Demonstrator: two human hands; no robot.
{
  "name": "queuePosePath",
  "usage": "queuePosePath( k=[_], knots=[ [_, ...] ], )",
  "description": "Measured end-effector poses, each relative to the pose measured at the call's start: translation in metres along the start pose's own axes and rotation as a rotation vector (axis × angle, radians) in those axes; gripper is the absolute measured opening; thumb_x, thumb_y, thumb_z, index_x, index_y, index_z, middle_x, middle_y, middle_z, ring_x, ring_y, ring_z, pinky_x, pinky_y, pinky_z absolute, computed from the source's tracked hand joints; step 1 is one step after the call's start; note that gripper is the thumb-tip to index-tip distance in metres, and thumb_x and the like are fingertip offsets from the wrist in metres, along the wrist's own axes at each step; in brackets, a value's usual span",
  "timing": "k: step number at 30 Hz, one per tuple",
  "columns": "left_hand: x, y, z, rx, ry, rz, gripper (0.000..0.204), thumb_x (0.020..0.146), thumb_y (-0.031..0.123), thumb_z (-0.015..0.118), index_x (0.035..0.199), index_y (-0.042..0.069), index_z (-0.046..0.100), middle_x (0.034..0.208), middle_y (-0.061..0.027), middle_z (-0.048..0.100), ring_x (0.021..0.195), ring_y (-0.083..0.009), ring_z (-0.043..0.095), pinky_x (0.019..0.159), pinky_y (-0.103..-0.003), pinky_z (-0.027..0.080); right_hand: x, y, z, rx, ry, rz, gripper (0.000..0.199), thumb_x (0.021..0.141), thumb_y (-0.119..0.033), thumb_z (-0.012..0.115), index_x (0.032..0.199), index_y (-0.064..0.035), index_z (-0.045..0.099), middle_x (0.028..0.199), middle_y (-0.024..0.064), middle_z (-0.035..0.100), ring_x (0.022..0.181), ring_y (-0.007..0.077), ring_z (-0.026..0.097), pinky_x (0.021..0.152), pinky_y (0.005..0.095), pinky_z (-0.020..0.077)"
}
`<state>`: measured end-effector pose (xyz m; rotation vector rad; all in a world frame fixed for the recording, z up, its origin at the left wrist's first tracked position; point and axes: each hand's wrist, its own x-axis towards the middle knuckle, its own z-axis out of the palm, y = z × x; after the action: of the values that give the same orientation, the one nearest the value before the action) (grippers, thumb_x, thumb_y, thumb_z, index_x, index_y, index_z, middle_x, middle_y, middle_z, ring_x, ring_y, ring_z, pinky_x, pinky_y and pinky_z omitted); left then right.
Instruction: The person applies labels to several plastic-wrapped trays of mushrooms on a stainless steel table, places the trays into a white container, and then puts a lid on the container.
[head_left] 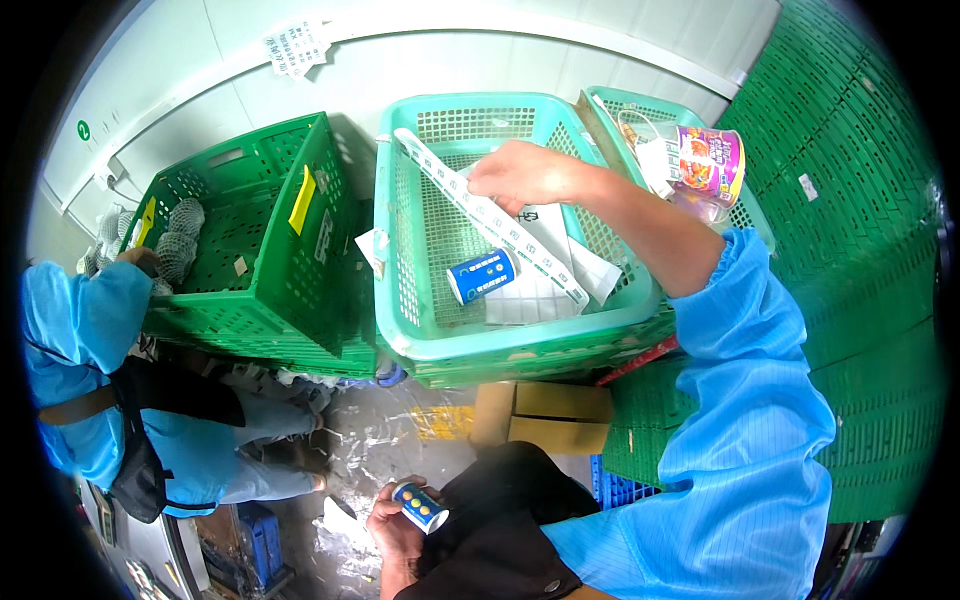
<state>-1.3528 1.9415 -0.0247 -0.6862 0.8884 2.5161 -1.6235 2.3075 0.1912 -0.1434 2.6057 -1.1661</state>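
My right hand (525, 176) reaches over a light green plastic basket (430, 345), fingers closed on the edge of a long white strip of printed labels (530, 245). The strip runs slantwise across the basket from its far left to its near right. Beneath it lie white label sheets (530, 300) and a blue roll of labels (482, 276) on its side. Low in the view, close to my body, my left hand (398, 525) is wrapped round a small blue roll of labels (420, 507) with orange round marks and a white end.
Left of the basket stands a dark green crate (290, 265) with netted white produce in it. A person in blue (120, 400) reaches into that crate. A second basket (755, 215) at right holds a pink and purple tub (708, 165). Green crates (840, 250) are stacked beyond; a cardboard box (560, 402) sits below.
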Motion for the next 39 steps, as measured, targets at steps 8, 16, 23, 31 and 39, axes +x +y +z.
queuePosePath(
  k=[8, 16, 23, 31, 39],
  knots=[
    [0.002, -0.009, -0.006, -0.062, -0.024, -0.041, 0.033, 0.063, 0.013, 0.056, 0.093, -0.002, 0.058, 0.101, -0.0272, 0.063, 0.085, -0.0445, 0.065, 0.076, -0.056, 0.056, -0.016, 0.024, -0.032, -0.55, 0.146, 0.295, 0.025, 0.09, -0.015, 0.059, 0.097, 0.0084, 0.065, 0.091, 0.0201, 0.069, 0.064, 0.0252, 0.071, 0.062, 0.0338, 0.0579],
    [-0.001, -0.013, 0.005, -0.021, -0.003, -0.065, 0.037, 0.062, 0.013, 0.056, 0.094, -0.007, 0.055, 0.101, -0.0269, 0.062, 0.085, -0.0436, 0.064, 0.078, -0.055, 0.055, -0.02, 0.036, -0.015, -0.48, 0.108, 0.345, 0.051, 0.082, -0.01, 0.066, 0.124, 0.0108, 0.048, 0.092, 0.0201, 0.068, 0.063, 0.0262, 0.07, 0.063, 0.0372, 0.0576],
    [-0.006, -0.016, 0.008, -0.016, 0.008, -0.052, 0.041, 0.062, 0.014, 0.055, 0.096, -0.009, 0.055, 0.101, -0.0269, 0.061, 0.086, -0.043, 0.063, 0.079, -0.054, 0.055, -0.021, 0.041, -0.034, -0.735, 0.591, 0.079, 0.042, 0.08, -0.011, 0.069, 0.12, -0.0009, 0.06, 0.091, 0.0142, 0.07, 0.079, 0.0231, 0.069, 0.075, 0.0394, 0.0532],
    [-0.006, -0.02, 0.008, -0.011, 0.018, -0.033, 0.046, 0.062, 0.014, 0.054, 0.1, -0.011, 0.054, 0.101, -0.0269, 0.061, 0.086, -0.0422, 0.064, 0.078, -0.053, 0.055, -0.057, 0.028, -0.074, -0.195, 0.938, -0.184, 0.023, 0.088, -0.018, 0.067, 0.106, -0.003, 0.067, 0.085, 0.0082, 0.071, 0.078, 0.0172, 0.068, 0.068, 0.0306, 0.0531],
    [0.001, -0.022, 0.021, -0.028, 0.016, -0.009, 0.042, 0.062, 0.014, 0.054, 0.098, -0.009, 0.053, 0.101, -0.0265, 0.061, 0.083, -0.0414, 0.065, 0.075, -0.052, 0.056, -0.059, 0.041, -0.097, 0.345, 1.168, -0.436, 0.023, 0.092, -0.015, 0.065, 0.104, 0.0041, 0.061, 0.092, 0.0089, 0.068, 0.077, 0.012, 0.064, 0.064, 0.0239, 0.0541]
  ],
)
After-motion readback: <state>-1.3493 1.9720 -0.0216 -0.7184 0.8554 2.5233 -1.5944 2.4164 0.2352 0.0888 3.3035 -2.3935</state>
